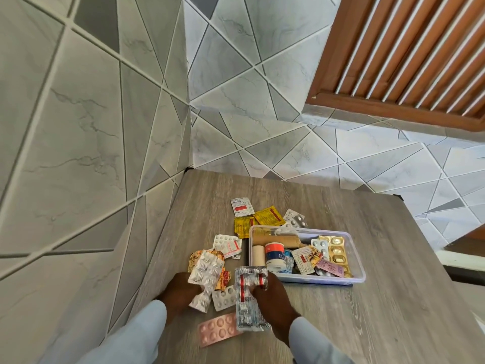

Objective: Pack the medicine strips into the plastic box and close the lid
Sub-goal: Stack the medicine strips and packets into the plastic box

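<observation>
A clear plastic box [359, 270] stands open on the grey wood table [380, 298], holding tape rolls, a gold blister strip [338, 249] and several other strips. My left hand [178, 292] grips a silver foil strip [206, 274] lifted just above the table. My right hand [273, 303] holds a long silver strip with red print [248, 292], left of the box's near corner. A pink blister strip [217, 328] lies flat in front of my hands. More strips lie loose left of and behind the box, among them yellow sachets [267, 215] and a white strip [227, 243].
The table sits in a corner of grey tiled walls [105, 127], which close it off on the left and at the back. A brown louvred window [409, 48] is up at the right. A dark flat edge, maybe the lid [343, 284], shows under the box.
</observation>
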Available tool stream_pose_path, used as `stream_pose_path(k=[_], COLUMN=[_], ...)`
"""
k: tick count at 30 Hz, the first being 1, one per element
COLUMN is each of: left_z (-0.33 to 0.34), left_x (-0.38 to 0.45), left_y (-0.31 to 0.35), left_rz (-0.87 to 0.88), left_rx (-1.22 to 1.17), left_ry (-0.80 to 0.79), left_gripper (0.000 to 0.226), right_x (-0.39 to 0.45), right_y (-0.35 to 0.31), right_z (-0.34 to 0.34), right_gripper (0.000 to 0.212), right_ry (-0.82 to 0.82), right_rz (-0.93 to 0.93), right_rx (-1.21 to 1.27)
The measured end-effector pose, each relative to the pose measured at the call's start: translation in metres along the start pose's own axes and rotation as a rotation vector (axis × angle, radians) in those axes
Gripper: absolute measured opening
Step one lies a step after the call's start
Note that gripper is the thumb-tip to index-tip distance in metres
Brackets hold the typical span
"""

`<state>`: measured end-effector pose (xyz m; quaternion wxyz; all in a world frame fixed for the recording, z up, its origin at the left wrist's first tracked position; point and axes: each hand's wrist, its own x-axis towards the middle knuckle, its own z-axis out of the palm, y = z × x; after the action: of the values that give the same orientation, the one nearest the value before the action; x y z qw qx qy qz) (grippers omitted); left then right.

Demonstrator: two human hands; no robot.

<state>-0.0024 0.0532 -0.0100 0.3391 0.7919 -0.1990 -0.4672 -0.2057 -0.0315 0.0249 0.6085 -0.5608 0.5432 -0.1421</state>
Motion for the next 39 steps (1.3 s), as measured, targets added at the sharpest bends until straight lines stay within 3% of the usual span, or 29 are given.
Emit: stream_pose_path(k=[4, 7, 11, 15, 20, 23, 26, 28, 31, 35, 39], left_z=[-0.005, 0.003, 0.041, 0.088, 0.116, 0.118, 0.125, 0.138, 0.151, 0.155, 0.158], left_x=[-0.007, -0.014, -0.017, -0.016, 0.005, 0.009, 0.007, 0.011, 0.009, 0.002, 0.001], left_y=[0.017, 0.04, 0.07, 0.095, 0.119, 0.125, 0.125, 0.117, 0.108, 0.114, 0.12], left_rz=[0.162, 0.325, 0.422, 0.479, 0.393, 0.442, 0.512, 0.503, 0.458, 0.427, 0.675], left_rx=[-0.139, -0.192, -0.176, 0.014, 0.209, 0.56, 0.956, 1.121, 1.143, 1.15, 1.144], left_ry=[0.049, 0.058, -0.069, -0.088, 0.05, 0.184, 0.367, 0.409, 0.394, 0.412, 0.383], left_gripper=[0.035, 0.065, 0.097, 0.087, 0.085, 0.078, 0.054, 0.039, 0.044, 0.047, 0.043], right_x=[0.0, 0.006, 0.013, 0.027, 0.064, 0.086, 0.103, 0.111, 0.115, 0.12, 0.123], right_y=[-0.008, -0.013, -0.02, -0.022, -0.027, -0.034, -0.033, -0.023, -0.013, -0.006, 0.006], right_z=[-0.01, -0.027, -0.065, -0.102, -0.132, -0.143, -0.146, -0.146, -0.15, -0.163, -0.175], right_gripper=[0.026, 0.021, 0.019, 0.021, 0.027, 0.025, 0.024, 0.027, 0.033, 0.028, 0.04], right_ry=[0.026, 0.127, 0.284, 0.365, 0.341, 0.286, 0.19, 0.141, 0.151, 0.212, 0.116], right_rz=[-0.007, -0.072, -0.127, -0.125, -0.138, -0.149, -0.158, -0.149, -0.161, -0.161, -0.237], right_rx=[0.098, 0.094, 0.141, 0.153, 0.046, -0.033, -0.189, -0.286, -0.366, -0.289, -0.464])
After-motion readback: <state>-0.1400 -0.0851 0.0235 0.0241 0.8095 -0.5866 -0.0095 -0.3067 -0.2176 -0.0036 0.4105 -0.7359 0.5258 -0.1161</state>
